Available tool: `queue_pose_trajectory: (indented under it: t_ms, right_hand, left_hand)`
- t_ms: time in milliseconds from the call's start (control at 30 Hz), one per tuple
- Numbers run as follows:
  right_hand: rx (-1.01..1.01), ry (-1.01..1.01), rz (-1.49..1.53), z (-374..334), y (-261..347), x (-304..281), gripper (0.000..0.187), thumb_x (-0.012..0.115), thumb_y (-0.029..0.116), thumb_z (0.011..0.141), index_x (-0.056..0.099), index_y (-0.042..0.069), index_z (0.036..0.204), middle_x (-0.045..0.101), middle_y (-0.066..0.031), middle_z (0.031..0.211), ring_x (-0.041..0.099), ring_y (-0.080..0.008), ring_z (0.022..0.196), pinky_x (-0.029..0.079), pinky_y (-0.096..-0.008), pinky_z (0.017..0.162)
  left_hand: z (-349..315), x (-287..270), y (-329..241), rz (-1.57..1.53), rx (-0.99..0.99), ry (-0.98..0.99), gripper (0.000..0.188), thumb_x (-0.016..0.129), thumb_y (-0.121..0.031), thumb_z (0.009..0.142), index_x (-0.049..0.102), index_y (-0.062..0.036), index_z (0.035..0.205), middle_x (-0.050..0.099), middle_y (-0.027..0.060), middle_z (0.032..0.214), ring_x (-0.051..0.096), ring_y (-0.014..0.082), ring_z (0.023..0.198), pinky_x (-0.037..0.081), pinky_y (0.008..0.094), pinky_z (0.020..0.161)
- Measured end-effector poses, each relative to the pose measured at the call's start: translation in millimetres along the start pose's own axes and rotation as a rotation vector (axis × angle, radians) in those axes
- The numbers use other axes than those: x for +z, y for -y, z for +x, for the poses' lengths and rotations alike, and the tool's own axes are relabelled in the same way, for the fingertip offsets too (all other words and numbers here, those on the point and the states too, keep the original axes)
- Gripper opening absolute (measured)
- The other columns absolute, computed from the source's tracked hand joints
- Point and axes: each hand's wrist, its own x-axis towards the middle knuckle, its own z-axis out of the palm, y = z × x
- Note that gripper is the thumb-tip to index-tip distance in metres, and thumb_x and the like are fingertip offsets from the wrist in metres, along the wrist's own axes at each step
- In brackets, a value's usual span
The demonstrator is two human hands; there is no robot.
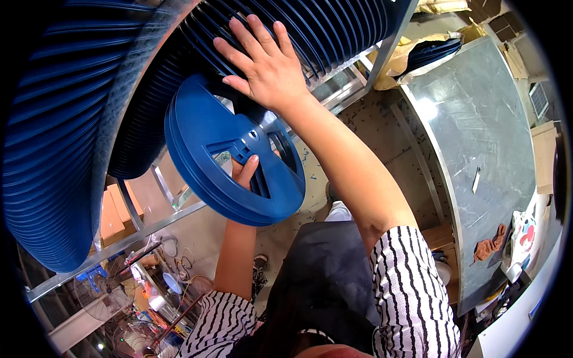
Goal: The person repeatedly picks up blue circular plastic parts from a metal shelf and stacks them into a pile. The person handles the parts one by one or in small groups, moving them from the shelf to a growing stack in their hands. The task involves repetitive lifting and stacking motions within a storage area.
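My left hand (244, 171) grips a few blue plastic reels (206, 170) pressed together as one stack. Its thumb lies over the front reel near the hub, while the other fingers pass through a cut-out and are partly hidden. The held stack is tilted, with its flat face toward me. Spread out with fingers apart, my right hand (265, 68) lies against the edges of a long row of blue reels (343, 33) on the metal rack. It reaches over and beyond the held stack.
Another long row of blue reels (57, 143) fills the left side. A metal rack rail (170, 221) runs below the rows. On the right is a grey-topped table (495, 119) with a brown cloth (490, 244) and a paper-wrapped bundle (427, 56). A fan (104, 296) stands lower left.
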Motion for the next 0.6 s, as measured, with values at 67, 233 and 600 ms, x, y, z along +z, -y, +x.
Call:
queue_pose_trajectory:
  t_ms: [67, 233, 600]
  right_hand:
    - [-0.003, 0.029, -0.014, 0, -1, -4, 0.057, 0.042, 0.061, 0.087, 0.042, 0.035, 0.138, 0.038, -0.0031, 0.146, 0.027, -0.0254, 0.139, 0.013, -0.0492, 0.113]
    - [0.009, 0.102, 0.094, -9, -5, -15, 0.059, 0.046, 0.056, 0.087, 0.039, 0.034, 0.14, 0.033, -0.0033, 0.149, 0.023, -0.0259, 0.14, 0.011, -0.052, 0.113]
    - [0.602, 0.794, 0.084, -325, -7, -157, 0.069, 0.069, 0.023, 0.079, 0.038, 0.015, 0.14, 0.028, -0.0174, 0.148, 0.021, -0.0391, 0.138, 0.02, -0.0553, 0.108]
  left_hand:
    - [-7, -3, -5, -0.059, -0.072, -0.012, 0.049, 0.053, -0.006, 0.089, 0.037, -0.0105, 0.135, 0.056, 0.0143, 0.116, 0.06, 0.025, 0.103, 0.054, 0.0367, 0.085]
    - [-28, 1, -10, 0.03, -0.031, -0.046, 0.044, 0.053, -0.017, 0.092, 0.041, -0.0086, 0.133, 0.057, 0.0141, 0.117, 0.06, 0.0247, 0.104, 0.054, 0.0364, 0.085]
    - [-71, -22, 10, -0.014, -0.115, -0.012, 0.046, 0.053, -0.014, 0.09, 0.039, -0.0083, 0.134, 0.057, 0.0141, 0.116, 0.06, 0.0256, 0.102, 0.057, 0.0375, 0.078]
